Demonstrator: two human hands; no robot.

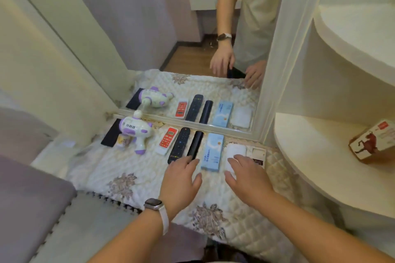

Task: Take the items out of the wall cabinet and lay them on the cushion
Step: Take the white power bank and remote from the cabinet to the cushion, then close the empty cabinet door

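On the quilted cushion (132, 177), against the foot of a mirror (149, 28), the items are lying in a row. From left to right they are a flat dark case (109, 135), a small pale jar (123, 142), a white and purple toy gun (136, 132), a red and white remote (167, 140), a black remote (178, 147), a slim black bar (195, 144), a light blue box (212, 151), a white device (235, 150) and a white card (257, 152). The long pieces are lying side by side, pointing toward the mirror. The left hand (181, 177) is reaching in palm down with its fingers spread and nearly straight. It is gripping nothing, and its fingertips are covering the near ends of the black remote and the slim black bar. The right hand (245, 175) is reaching in beside it, also palm down and loosely spread, holding nothing. Its fingers are lying over the near end of the white device, though whether they are pressing on it cannot be told. The light blue box is showing between the two hands. A watch (154, 204) with a white strap is sitting on the left wrist. To the right, a box with a red horse picture (374, 145) is standing on a rounded cream shelf (310, 166). A grey foam mat (42, 198) is lying at lower left, just beside the cushion.
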